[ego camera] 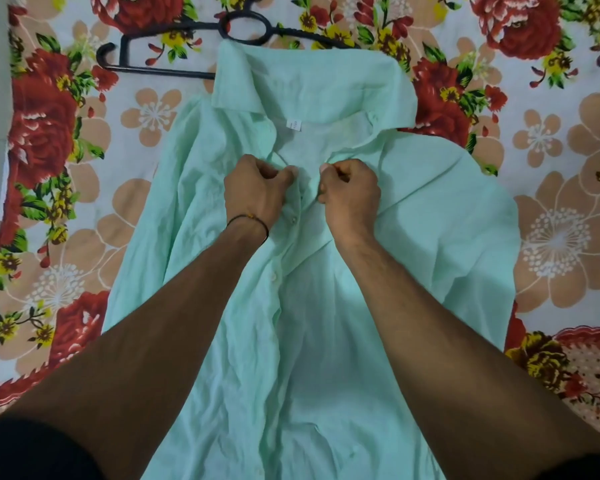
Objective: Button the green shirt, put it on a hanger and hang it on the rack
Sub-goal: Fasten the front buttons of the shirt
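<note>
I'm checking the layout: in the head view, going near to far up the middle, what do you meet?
On the shirt: lower button → upper button → label → collar; then hanger.

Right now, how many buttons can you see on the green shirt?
2: upper button beside the wristband; lower button farther down the shirt. More may hide under folds.

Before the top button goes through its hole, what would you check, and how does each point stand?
1. Left hand pinches one front edge: ok.
2. Right hand pinches the other edge: ok.
3. Top button lined up with its hole: cannot tell, fingers hide it.
4. Lower buttons fastened: not ok, open.
5. Green shirt lying front up on the bedsheet: ok.
6. Hanger ready beyond the collar: ok.
</note>
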